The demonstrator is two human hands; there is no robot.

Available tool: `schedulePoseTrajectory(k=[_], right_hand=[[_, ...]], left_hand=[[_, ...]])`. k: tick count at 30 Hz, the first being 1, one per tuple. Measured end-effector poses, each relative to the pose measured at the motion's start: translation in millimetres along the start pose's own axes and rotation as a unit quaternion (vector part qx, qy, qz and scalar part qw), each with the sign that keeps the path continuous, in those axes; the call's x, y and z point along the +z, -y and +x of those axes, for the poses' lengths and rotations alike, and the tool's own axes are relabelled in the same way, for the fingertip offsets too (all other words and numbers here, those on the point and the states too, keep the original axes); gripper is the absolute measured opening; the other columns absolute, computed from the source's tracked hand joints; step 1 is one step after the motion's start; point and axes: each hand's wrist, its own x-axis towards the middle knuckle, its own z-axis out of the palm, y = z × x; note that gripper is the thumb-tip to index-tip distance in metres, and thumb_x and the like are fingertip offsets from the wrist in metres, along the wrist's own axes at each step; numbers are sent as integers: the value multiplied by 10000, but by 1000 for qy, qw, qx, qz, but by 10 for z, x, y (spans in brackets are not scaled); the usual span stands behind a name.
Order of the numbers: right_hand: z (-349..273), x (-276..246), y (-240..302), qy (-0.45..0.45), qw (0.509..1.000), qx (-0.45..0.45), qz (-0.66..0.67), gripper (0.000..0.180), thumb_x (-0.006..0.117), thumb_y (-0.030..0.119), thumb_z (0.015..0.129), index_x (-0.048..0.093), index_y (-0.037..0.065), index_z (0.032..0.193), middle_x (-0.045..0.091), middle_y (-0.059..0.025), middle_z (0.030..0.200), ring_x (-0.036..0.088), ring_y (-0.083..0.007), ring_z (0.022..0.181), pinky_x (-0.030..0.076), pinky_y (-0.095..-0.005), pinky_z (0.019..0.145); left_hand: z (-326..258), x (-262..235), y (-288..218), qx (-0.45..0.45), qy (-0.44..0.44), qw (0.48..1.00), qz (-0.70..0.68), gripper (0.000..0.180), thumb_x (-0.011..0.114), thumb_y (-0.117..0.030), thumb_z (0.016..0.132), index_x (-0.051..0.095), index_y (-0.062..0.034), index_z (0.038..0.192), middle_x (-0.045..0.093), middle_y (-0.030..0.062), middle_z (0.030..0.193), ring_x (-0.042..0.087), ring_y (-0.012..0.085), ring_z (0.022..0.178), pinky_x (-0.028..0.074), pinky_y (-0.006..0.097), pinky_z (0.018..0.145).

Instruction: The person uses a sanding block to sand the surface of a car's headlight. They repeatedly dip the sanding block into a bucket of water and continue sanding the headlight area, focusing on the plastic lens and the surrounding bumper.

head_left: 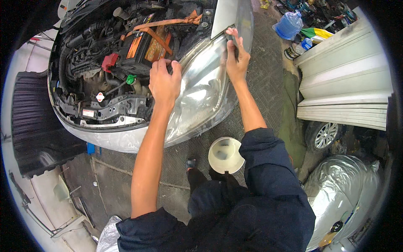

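A large clear headlight (201, 86) sits at the front corner of a car, with whitish smears on its lens. My left hand (165, 82) is at the headlight's inner edge beside the engine bay, fingers bent and thumb apart, with nothing visible in it. At the far end of the lens, next to the pale fender (224, 17), is my right hand (238, 61). Its fingers and thumb close around a small dark, flat piece that I cannot make out. Just beyond my left hand stands a car battery (145, 44) under an orange strap (161, 26).
A white bucket (226, 155) stands on the floor by my legs. To the right are a blue water jug (288, 25), white panels (344, 84), a wheel (323, 134) and a silver-wrapped bulky thing (340, 189). A black ribbed panel (42, 122) stands at left.
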Motion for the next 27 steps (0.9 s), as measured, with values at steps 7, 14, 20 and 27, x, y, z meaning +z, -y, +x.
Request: schedulePoseTrajectory(k=[7,14,20,27], right_hand=[[-795,80,155,8,990,-65,-123,517,566,325,1058,506,130,1533,526,-144,1555,406,-332,1504,237,-527,1253],[-696,77,290,-29,985,150,77,537,416,406,1121,561,-38,1385,638,-207,1307,599,-281,1216,447,-429,1058],[-265,83,246,-145,945,283,80,537,463,415,1108,720,-52,1037,711,-194,1071,657,-269,1035,493,-422,915],[-59,154,253,-106,971,166,-132,595,493,410,1101,635,-31,728,543,-14,604,479,-185,529,388,-479,535]], left_hand=[[20,30,26,14,-20,1000,-13,402,548,-413,976,663,-42,1080,646,169,1131,611,387,1101,507,519,910],[6,-2,-3,6,-15,1000,1,390,539,-396,979,663,-37,1069,645,171,1121,608,390,1094,502,520,920],[3,35,-8,21,-10,1000,-4,390,545,-399,976,660,-41,1078,639,168,1127,607,387,1097,504,526,914],[27,47,36,21,-22,999,-15,392,563,-407,967,664,-43,1071,642,161,1112,614,378,1084,507,518,902]])
